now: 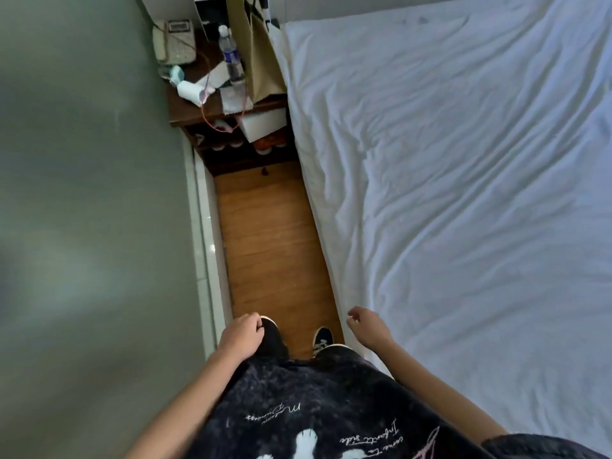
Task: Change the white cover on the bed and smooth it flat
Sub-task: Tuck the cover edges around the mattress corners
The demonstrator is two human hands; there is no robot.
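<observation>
Wrinkled white cover (463, 193) spread over the bed at right, left hand (240, 336) and right hand (367, 327) loosely curled, grasping nothing, above narrow wooden floor (268, 243), cluttered nightstand (228, 109) with water bottle (231, 58) and telephone (174, 41) blocking the aisle's far end, wall (82, 193) at left.

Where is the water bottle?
In the head view, the water bottle stands upper left on the dark bedside table, between the telephone and the paper bag.

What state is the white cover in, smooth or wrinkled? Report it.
Wrinkled. The white cover is spread across the bed, but creases run over most of it. Neither the left hand nor the right hand touches it.
</observation>
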